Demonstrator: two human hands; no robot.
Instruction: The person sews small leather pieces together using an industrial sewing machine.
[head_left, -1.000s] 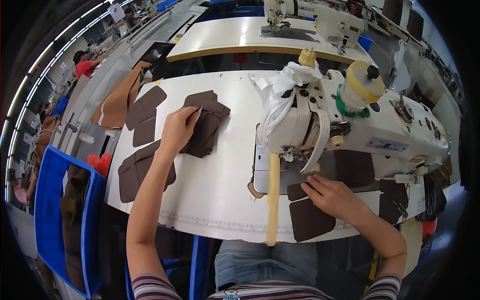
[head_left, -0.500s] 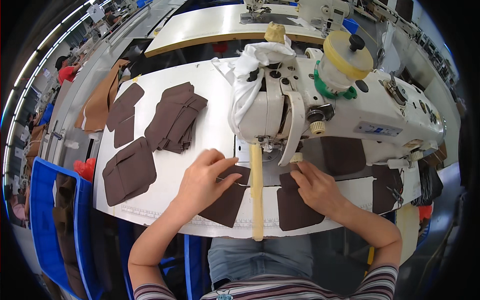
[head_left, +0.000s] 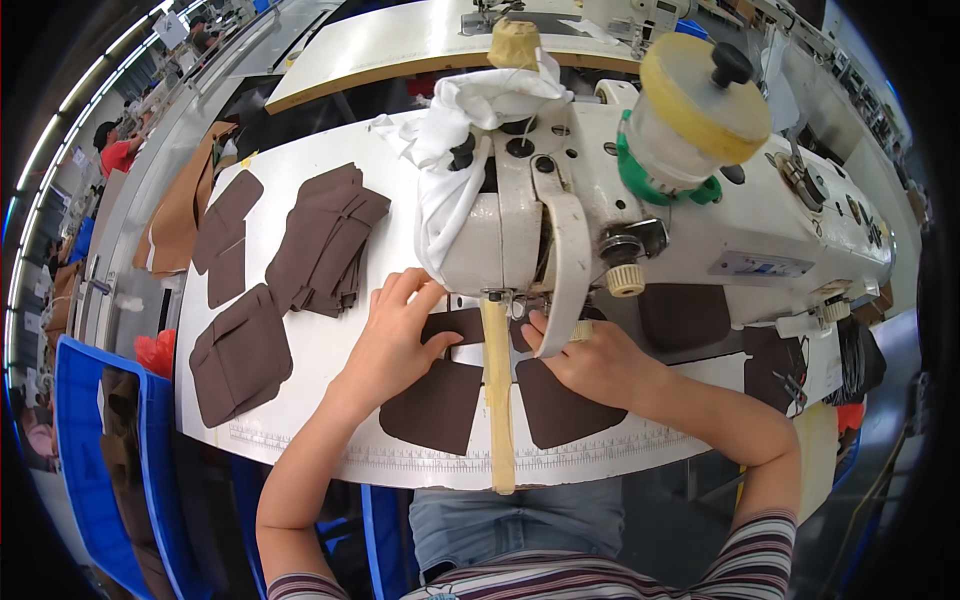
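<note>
Head view: left hand (head_left: 396, 326), fingers half-open, touches brown strip (head_left: 468, 326) at machine's (head_left: 690, 228) eight o'clock; right hand's (head_left: 598, 358) grip unclear. Uneven pushing could skew strip.

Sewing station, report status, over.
Left hand at left-side brown panel. Right hand at right-side brown panel. Yellow tape between panels. White curved lever partly hides right hand.

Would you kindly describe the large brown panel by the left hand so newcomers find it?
From the white sewing machine, follow the yellow strip below it. Beside that strip, by the left hand, is the brown panel; unlike its lookalike, it lies left of the strip; unlike the brown stack, close beside it.
</note>
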